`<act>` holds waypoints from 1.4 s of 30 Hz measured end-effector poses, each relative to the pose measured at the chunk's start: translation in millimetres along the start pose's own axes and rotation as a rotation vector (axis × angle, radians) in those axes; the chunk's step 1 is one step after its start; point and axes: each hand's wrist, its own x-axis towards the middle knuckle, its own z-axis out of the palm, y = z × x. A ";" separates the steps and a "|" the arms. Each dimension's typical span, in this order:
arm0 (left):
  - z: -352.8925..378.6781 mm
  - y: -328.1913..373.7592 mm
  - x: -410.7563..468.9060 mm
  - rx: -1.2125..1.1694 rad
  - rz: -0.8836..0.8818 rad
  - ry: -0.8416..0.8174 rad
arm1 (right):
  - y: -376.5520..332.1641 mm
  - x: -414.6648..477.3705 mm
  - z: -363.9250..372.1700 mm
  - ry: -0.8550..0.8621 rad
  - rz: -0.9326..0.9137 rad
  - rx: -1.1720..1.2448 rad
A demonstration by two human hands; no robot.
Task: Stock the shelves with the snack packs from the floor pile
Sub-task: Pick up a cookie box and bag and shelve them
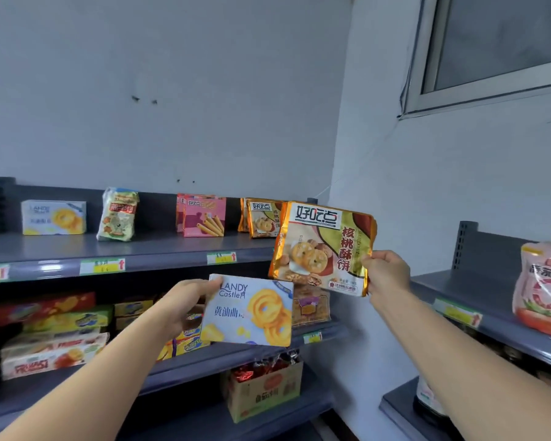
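Aloft: left hand (185,300) grips blue pack (252,316); right hand (386,272) pinches gold pack (322,246) by its edge. I judge both light, crushable.

Grey-framed window (497,49) high on the pale wall (427,186); 2 dark marks (136,98) further left

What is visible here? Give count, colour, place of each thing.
walnut biscuit pack: one, gold, before top shelf
butter cookie pack: one, pale blue, before middle shelf
cookie box: one, pale blue, top shelf left
snack bag: one, green-white, top shelf
wafer roll packs: at least two, pink, top shelf middle
shelved walnut packs: at least two, gold, top shelf right
boxes: several, red, yellow, green, middle shelf
carton: one, brown, below middle shelf
pouch: one, pink, right shelf
left hand: one, grips butter cookie pack
right hand: one, pinches walnut biscuit pack
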 end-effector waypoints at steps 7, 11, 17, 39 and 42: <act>12.6 20.1 48.3 -0.065 0.027 0.132 | 13.2 67.9 31.1 -0.053 0.023 0.011; 8.3 34.2 84.3 -0.043 0.051 0.177 | 23.7 104.5 59.4 -0.051 0.036 0.004; 2.4 55.5 150.4 -0.049 0.106 0.167 | 39.9 161.8 110.2 -0.062 0.036 0.023; 57.2 93.9 363.5 -0.096 0.139 0.215 | 121.2 362.2 250.6 -0.242 0.061 -0.030; 69.9 94.1 381.6 -0.092 0.145 0.240 | 131.5 387.3 267.1 -0.328 0.084 -0.068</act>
